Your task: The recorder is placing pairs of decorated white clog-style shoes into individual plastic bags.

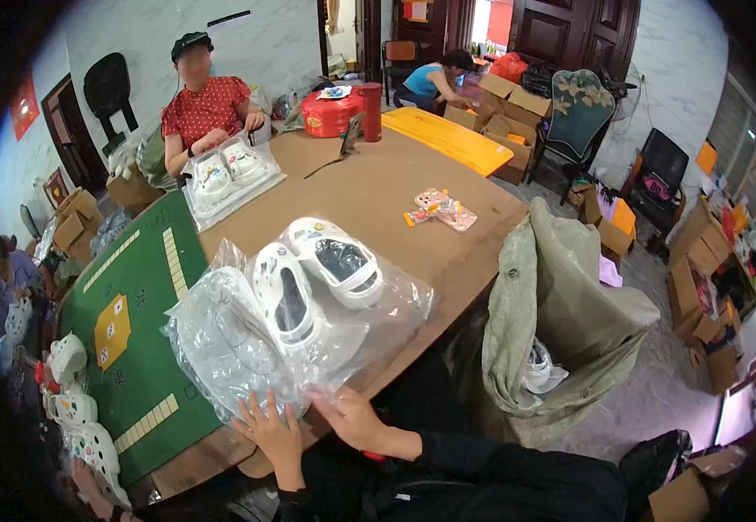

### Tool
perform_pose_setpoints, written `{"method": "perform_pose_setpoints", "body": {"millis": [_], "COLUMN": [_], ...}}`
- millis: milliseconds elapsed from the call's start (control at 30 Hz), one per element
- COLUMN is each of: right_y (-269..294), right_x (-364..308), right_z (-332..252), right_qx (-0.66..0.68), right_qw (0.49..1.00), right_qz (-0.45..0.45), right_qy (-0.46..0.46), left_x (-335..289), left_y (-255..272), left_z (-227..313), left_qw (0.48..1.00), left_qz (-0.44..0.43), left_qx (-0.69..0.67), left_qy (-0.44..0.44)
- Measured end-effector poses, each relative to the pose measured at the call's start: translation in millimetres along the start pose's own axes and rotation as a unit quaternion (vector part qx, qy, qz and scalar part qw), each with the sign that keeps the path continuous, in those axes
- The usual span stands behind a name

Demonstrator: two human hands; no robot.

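A pair of white clogs [284, 300] with small charms lies on clear plastic bags at the table's near side. To their left, pale shoe shapes show through a clear plastic bag [213, 326]. My left hand [275, 438] rests at the near edge of the plastic with its fingers spread. Just to its right, my right hand [352, 419] is closed at the near edge of the clear bag [330, 361], its fingertips slightly blurred.
A person in red [208, 113] handles bagged white clogs [226, 170] across the brown table [378, 183]. A phone [448, 209] and small packets lie right. A green sack [517, 322] stands beside the table. More clogs [73, 404] line the green mat [147, 304].
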State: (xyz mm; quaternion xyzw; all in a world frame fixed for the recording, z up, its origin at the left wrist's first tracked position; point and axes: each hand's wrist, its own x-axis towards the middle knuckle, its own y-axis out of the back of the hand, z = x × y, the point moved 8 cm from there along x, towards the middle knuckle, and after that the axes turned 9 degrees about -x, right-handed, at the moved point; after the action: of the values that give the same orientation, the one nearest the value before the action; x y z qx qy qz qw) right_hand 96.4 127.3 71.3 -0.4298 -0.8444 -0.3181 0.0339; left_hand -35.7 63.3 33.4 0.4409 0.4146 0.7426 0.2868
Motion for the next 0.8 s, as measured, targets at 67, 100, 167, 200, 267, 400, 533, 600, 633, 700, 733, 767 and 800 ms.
{"method": "perform_pose_setpoints", "body": {"millis": [67,100,167,200,267,400,533,600,633,700,733,767,800], "right_y": [33.8,39.6,60.2,67.8,68.3,64.6,55.0,46.4,38.2,28.4,23.0,19.2,21.8], "right_x": [-4.6,-5.1,-9.4,-11.2,-17.8,-30.8,-45.7,-44.1,-43.3,-36.3,-34.6,-33.5,-32.4], "right_z": [2.5,1.5,1.7,0.1,-0.7,-19.5,-25.9,-24.6,-28.2,-29.8,-27.9,-26.3,-30.4], "right_qx": [0.127,0.128,0.16,0.169,0.179,0.025,-0.021,-0.054,-0.087,-0.078,-0.074,-0.069,-0.067], "right_qw": [0.981,0.981,0.961,0.953,0.951,0.975,0.964,0.966,0.965,0.966,0.971,0.974,0.973], "right_qz": [0.145,0.146,0.222,0.251,0.251,0.196,0.193,0.15,0.107,0.083,0.067,0.051,0.059], "right_qy": [-0.031,-0.032,-0.024,-0.005,-0.001,0.103,0.181,0.201,0.222,0.23,0.219,0.208,0.215], "left_x": [0.3,0.1,-0.8,-1.2,-2.5,-0.1,0.0,0.5,0.9,1.5,2.0,2.0,1.6], "left_y": [-0.7,-0.7,0.0,-0.4,-0.5,0.3,0.4,-0.2,0.7,1.1,0.4,-0.1,-1.0], "left_z": [-0.5,-0.9,-2.4,-1.6,-0.7,0.2,0.8,0.3,0.6,0.4,-0.2,-0.4,-0.6], "left_qw": [1.0,1.0,1.0,1.0,1.0,1.0,1.0,1.0,1.0,1.0,1.0,1.0,1.0], "left_qz": [0.0,-0.001,0.006,0.005,0.001,0.0,-0.001,-0.003,0.002,0.006,0.005,0.004,0.004], "left_qx": [-0.004,-0.004,-0.001,-0.001,-0.01,-0.011,-0.007,-0.005,-0.003,-0.002,-0.002,-0.003,-0.003], "left_qy": [0.009,0.009,0.006,0.006,0.012,0.013,0.009,0.01,0.006,0.003,0.004,0.005,0.006]}}
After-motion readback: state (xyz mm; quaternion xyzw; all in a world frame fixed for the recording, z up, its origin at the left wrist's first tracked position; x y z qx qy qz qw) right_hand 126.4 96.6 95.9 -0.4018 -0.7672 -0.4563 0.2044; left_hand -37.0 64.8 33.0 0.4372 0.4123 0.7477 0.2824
